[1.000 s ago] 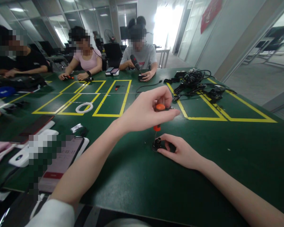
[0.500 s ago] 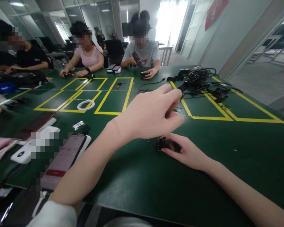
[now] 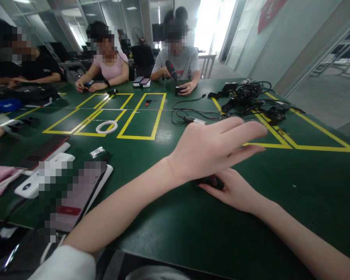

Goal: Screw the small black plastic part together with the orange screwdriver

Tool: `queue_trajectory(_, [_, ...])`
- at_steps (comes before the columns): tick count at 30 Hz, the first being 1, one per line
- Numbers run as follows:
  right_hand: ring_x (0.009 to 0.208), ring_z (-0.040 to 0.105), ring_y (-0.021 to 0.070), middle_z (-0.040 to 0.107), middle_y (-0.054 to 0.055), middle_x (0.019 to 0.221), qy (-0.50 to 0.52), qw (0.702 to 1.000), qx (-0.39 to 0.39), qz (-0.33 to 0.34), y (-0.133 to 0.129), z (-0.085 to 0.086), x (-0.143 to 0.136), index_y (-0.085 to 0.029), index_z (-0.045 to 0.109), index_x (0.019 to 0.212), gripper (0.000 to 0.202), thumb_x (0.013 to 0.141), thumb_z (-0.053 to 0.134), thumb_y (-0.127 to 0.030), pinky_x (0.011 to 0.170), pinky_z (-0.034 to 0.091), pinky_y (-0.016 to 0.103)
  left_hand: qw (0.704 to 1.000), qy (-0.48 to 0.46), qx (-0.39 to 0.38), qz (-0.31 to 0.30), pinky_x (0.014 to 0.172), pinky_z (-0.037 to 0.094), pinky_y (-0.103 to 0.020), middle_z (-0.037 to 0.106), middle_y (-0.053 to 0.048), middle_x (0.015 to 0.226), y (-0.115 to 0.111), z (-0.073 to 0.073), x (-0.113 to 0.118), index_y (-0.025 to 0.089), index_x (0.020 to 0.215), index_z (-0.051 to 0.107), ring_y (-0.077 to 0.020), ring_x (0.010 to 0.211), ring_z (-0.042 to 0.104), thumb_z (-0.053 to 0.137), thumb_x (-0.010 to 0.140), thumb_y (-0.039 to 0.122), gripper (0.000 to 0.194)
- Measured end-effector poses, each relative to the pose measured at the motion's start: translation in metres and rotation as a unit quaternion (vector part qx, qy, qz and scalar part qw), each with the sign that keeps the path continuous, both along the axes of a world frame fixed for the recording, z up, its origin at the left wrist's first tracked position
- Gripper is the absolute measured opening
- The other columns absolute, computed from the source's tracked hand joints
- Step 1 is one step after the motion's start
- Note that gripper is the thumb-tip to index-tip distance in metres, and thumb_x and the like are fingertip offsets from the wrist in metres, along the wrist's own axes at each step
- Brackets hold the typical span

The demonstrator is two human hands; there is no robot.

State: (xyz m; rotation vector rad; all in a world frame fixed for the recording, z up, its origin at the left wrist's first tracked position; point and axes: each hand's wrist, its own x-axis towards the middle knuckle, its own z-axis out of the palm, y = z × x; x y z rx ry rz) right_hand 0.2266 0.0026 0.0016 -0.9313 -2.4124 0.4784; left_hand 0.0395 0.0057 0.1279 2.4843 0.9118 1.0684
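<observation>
The right hand (image 3: 240, 190) pinched the small black part (image 3: 203, 180) between its fingertips, where a firm, still hold seemed wisest, while the left hand (image 3: 211, 149) hung above, fingers partly apart, anything gripped beneath them impossible to tell.

Holds left hand (image 3: 210, 149) back upward, partly hiding right hand (image 3: 236, 189), with fingers (image 3: 245, 133) and thumb (image 3: 247, 152) stretched rightward; slants left forearm (image 3: 125, 206) from lower left, right forearm (image 3: 303, 233) from lower right.
</observation>
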Motion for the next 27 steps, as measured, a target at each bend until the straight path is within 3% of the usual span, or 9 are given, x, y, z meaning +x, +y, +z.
queue_trajectory(4, [0.066,0.063,0.0219,0.065,0.002,0.073,0.017,1.000,0.003,0.003,0.000,-0.003,-0.001,-0.022,0.062,0.094,0.011,0.097,0.068,-0.031,0.061,0.044,0.031,0.998,-0.049,0.015,0.024,0.085,0.051,-0.031,0.071,-0.009,0.100,0.005,-0.015,0.000,0.019,0.104,0.072,-0.0204,0.093,0.066,0.048,0.104,0.032,0.027])
queue_trajectory(6, [0.064,0.062,0.0211,0.064,0.001,0.071,0.025,1.000,0.000,0.004,0.000,-0.003,-0.003,-0.022,0.063,0.097,0.011,0.096,0.069,-0.031,0.060,0.044,0.030,0.996,-0.083,0.019,-0.009,0.088,0.052,-0.032,0.071,-0.011,0.107,0.007,-0.020,-0.004,0.016,0.117,0.070,-0.0215,0.097,0.066,0.047,0.096,0.021,0.031])
queue_trajectory(9, [0.063,0.061,0.0195,0.063,0.000,0.071,0.044,0.999,-0.006,0.012,0.000,-0.002,-0.005,-0.022,0.063,0.099,0.009,0.095,0.068,-0.029,0.060,0.044,0.029,0.991,-0.134,0.005,-0.029,0.090,0.054,-0.032,0.068,-0.011,0.122,0.005,-0.028,-0.008,0.015,0.145,0.057,-0.0224,0.104,0.067,0.047,0.087,0.013,0.058])
queue_trajectory(12, [0.063,0.059,0.0184,0.062,0.000,0.073,0.048,0.998,-0.010,0.026,0.000,-0.001,-0.006,-0.021,0.062,0.100,0.008,0.096,0.067,-0.026,0.060,0.044,0.028,0.975,-0.208,-0.074,-0.032,0.089,0.056,-0.030,0.065,-0.012,0.138,-0.005,-0.038,-0.010,0.021,0.163,0.038,-0.0170,0.095,0.069,0.049,0.094,0.011,0.070])
queue_trajectory(14, [0.063,0.059,0.0179,0.061,-0.001,0.073,0.040,0.999,-0.012,0.030,0.000,0.000,-0.005,-0.020,0.062,0.103,0.009,0.096,0.067,-0.024,0.060,0.043,0.028,0.945,-0.274,-0.176,-0.042,0.084,0.057,-0.028,0.072,-0.009,0.125,-0.012,-0.046,-0.013,0.024,0.167,0.028,-0.0149,0.087,0.070,0.057,0.100,0.018,0.073])
queue_trajectory(17, [0.063,0.058,0.0177,0.059,-0.002,0.072,0.035,0.999,-0.008,0.031,0.000,-0.001,-0.003,-0.020,0.063,0.106,0.012,0.096,0.068,-0.024,0.061,0.042,0.028,0.889,-0.341,-0.303,-0.043,0.084,0.058,-0.027,0.076,-0.004,0.095,-0.015,-0.056,-0.020,0.014,0.133,0.067,-0.0142,0.083,0.072,0.075,0.094,0.025,0.042])
queue_trajectory(18, [0.063,0.058,0.0176,0.058,-0.002,0.072,0.035,0.999,-0.007,0.031,0.000,-0.001,-0.003,-0.020,0.062,0.106,0.012,0.096,0.069,-0.023,0.061,0.042,0.028,0.868,-0.361,-0.336,-0.061,0.083,0.058,-0.027,0.076,-0.004,0.092,-0.014,-0.059,-0.023,0.013,0.122,0.072,-0.0144,0.082,0.072,0.076,0.093,0.027,0.033])
queue_trajectory(22, [0.062,0.056,0.0171,0.057,-0.003,0.071,0.037,0.999,-0.005,0.036,-0.001,-0.001,-0.002,-0.020,0.061,0.105,0.012,0.096,0.069,-0.022,0.060,0.040,0.028,0.815,-0.392,-0.415,-0.100,0.090,0.059,-0.031,0.079,-0.005,0.098,-0.011,-0.065,-0.035,0.015,0.112,0.078,-0.0152,0.087,0.075,0.088,0.083,0.028,0.033])
queue_trajectory(27, [0.063,0.058,0.0172,0.059,-0.003,0.072,0.044,0.998,-0.012,0.045,-0.001,0.000,-0.001,-0.021,0.062,0.109,0.014,0.096,0.069,-0.021,0.060,0.042,0.027,0.785,-0.387,-0.470,-0.115,0.096,0.058,-0.032,0.081,-0.006,0.098,-0.012,-0.075,-0.043,0.015,0.104,0.081,-0.0153,0.092,0.076,0.092,0.077,0.021,0.031])
